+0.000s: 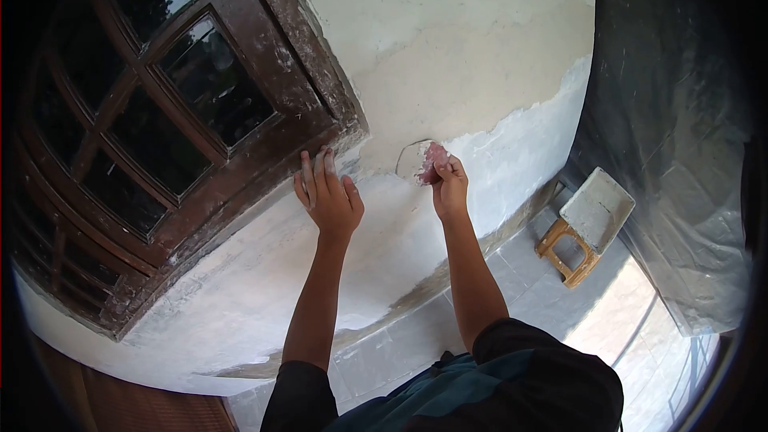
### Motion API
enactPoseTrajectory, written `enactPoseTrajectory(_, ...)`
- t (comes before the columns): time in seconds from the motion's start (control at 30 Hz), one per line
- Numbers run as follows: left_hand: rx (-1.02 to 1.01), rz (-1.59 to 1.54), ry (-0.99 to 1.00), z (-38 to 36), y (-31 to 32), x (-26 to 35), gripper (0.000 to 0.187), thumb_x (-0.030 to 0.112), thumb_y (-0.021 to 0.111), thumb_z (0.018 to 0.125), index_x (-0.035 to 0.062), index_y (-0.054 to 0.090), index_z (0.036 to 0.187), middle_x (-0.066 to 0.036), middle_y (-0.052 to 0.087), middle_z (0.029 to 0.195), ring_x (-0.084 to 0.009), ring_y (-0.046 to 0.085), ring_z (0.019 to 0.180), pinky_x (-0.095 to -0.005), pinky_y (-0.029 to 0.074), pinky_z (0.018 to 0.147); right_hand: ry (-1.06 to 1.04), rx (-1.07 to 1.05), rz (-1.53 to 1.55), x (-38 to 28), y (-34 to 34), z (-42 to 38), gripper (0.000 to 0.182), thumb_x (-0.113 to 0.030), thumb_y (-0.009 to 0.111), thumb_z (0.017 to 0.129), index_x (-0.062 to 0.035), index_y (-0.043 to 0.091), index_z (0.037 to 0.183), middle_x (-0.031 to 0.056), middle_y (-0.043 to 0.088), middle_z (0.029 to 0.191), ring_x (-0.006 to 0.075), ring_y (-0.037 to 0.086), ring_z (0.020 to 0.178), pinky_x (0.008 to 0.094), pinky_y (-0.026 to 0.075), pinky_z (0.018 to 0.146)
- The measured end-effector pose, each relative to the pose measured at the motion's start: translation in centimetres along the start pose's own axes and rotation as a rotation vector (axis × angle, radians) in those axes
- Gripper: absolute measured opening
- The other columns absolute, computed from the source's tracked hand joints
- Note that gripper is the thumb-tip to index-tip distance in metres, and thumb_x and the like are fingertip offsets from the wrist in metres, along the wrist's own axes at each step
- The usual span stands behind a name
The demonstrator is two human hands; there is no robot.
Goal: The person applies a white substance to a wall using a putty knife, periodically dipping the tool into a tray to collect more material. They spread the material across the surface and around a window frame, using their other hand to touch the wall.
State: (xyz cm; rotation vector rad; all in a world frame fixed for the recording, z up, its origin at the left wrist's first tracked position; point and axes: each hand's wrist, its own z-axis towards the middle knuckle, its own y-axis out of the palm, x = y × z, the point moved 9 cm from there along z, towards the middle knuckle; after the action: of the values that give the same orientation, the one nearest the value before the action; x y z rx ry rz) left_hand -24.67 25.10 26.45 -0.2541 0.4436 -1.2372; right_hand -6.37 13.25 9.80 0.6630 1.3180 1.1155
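Note:
My right hand (451, 190) is closed on the edge of a flat, dull red putty scraper (434, 162) smeared with white. Its blade lies against the wall, beside the window's lower corner, and a thin curved outline shows around its left side. My left hand (330, 202) rests with fingers stretched out at the lower edge of the brown window frame (300, 144); whitish residue coats some fingertips. Around both hands the wall (472, 56) is patchy: bare beige plaster above, and a smoother white coat (528, 136) below and to the right.
A white tray (598, 210) with grey-white residue sits on a small yellow-brown stool (566, 252) at right. Dark plastic sheeting (672, 152) hangs along the right side. Grey floor tiles (528, 304) run along the wall's foot. Brown slatted wood (152, 400) shows at lower left.

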Motion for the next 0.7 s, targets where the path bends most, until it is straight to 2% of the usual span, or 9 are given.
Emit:
enactPoseTrajectory(0.07, -0.047, -0.06, -0.023, 0.1, -0.1, 0.2, 0.047, 0.021, 0.038, 0.093, -0.0038, 0.042, 0.133, -0.016, 0.042, 0.142, -0.0379, 0.027, 0.139, -0.0549, 0.012, 0.11, -0.007, 0.154, 0.034, -1.5, -3.1, 0.2, 0.017, 0.004, 0.051, 0.088, -0.0005, 0.054, 0.104, 0.0079, 0.062, 0.097, 0.0175, 0.06, 0.089, 0.0324, 0.05, 0.081)
enactPoseTrajectory(0.2, -0.064, -0.141, 0.001, -2.7, 0.7, 2.3, 0.05, 0.022, 0.039, 0.092, -0.0053, 0.041, 0.134, -0.019, 0.039, 0.145, -0.0395, 0.025, 0.139, -0.0559, 0.009, 0.112, 0.026, 0.133, -0.025, -4.1, -6.1, -1.5, 0.018, 0.003, 0.049, 0.089, -0.001, 0.053, 0.106, 0.0109, 0.062, 0.106, 0.0222, 0.062, 0.096, 0.0368, 0.052, 0.085)
enactPoseTrajectory(0.27, -0.134, -0.26, 0.079, -4.6, 1.9, 5.2, 0.049, 0.021, 0.04, 0.091, -0.0062, 0.043, 0.132, -0.02, 0.039, 0.144, -0.0404, 0.026, 0.138, -0.0557, 0.009, 0.112, 0.031, 0.186, -0.062, -5.2, -8.0, -2.1, 0.017, 0.002, 0.049, 0.09, -0.0013, 0.051, 0.107, 0.0117, 0.061, 0.107, 0.0229, 0.062, 0.097, 0.0369, 0.053, 0.085)
enactPoseTrajectory(0.3, -0.127, -0.309, 0.085, -5.4, 2.2, 6.7, 0.048, 0.019, 0.044, 0.086, -0.0021, 0.049, 0.129, -0.016, 0.042, 0.143, -0.0355, 0.03, 0.138, -0.0524, 0.014, 0.113, 0.042, 0.216, -0.072, -5.7, -8.9, -2.1, 0.017, 0.002, 0.049, 0.09, -0.0016, 0.051, 0.107, 0.012, 0.061, 0.107, 0.0233, 0.062, 0.098, 0.0374, 0.053, 0.086)
enactPoseTrajectory(0.43, -0.257, -0.504, 0.178, -8.0, 4.6, 13.8, 0.045, 0.016, 0.046, 0.085, 0.0018, 0.052, 0.127, -0.014, 0.045, 0.141, -0.0336, 0.035, 0.135, -0.0505, 0.02, 0.112, 0.008, 0.313, -0.121, -9.2, -12.0, -2.5, 0.017, 0.001, 0.051, 0.091, -0.0038, 0.05, 0.106, 0.0113, 0.061, 0.106, 0.023, 0.063, 0.098, 0.0377, 0.053, 0.087)
enactPoseTrajectory(0.57, -0.354, -0.669, 0.209, -8.9, 7.5, 20.2, 0.043, 0.014, 0.048, 0.084, 0.0008, 0.053, 0.124, -0.014, 0.047, 0.139, -0.0335, 0.035, 0.135, -0.0512, 0.022, 0.111, -0.06, 0.343, -0.182, -14.2, -16.3, -2.4, 0.013, 0.001, 0.051, 0.09, -0.0043, 0.054, 0.101, 0.0086, 0.063, 0.103, 0.0213, 0.063, 0.097, 0.0367, 0.052, 0.087)
enactPoseTrajectory(0.7, -0.448, -0.785, 0.254, -9.5, 11.1, 27.0, 0.039, 0.013, 0.049, 0.082, 0.0, 0.056, 0.118, -0.014, 0.051, 0.134, -0.0326, 0.038, 0.134, -0.0512, 0.026, 0.11, -0.089, 0.48, -0.239, -19.5, -22.2, -2.5, 0.015, 0.002, 0.051, 0.09, -0.0034, 0.058, 0.102, 0.0071, 0.064, 0.102, 0.0215, 0.064, 0.095, 0.0371, 0.052, 0.086)
